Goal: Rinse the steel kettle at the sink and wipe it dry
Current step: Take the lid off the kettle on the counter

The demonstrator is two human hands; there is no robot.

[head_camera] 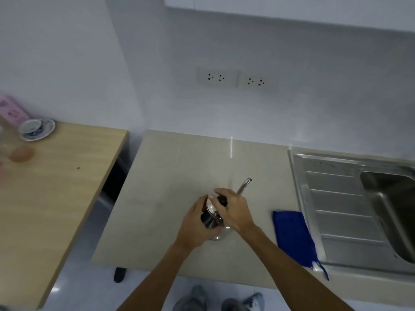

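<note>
A small steel kettle [216, 232] with a thin curved spout [243, 187] stands on the beige counter [170, 176], left of the sink. My left hand [197, 225] wraps the kettle's left side at its dark handle. My right hand [233, 209] rests on top, fingers closed on the black lid knob [222, 200]. Both hands cover most of the kettle's body. A folded blue cloth [294, 236] lies flat on the counter to the right, against the sink's edge.
The steel sink [386, 198] with its ribbed draining board [341, 209] fills the right side. A wooden table [56, 176] stands left across a gap, bearing a cup on a saucer [36, 129]. Wall sockets [235, 78] sit behind the counter.
</note>
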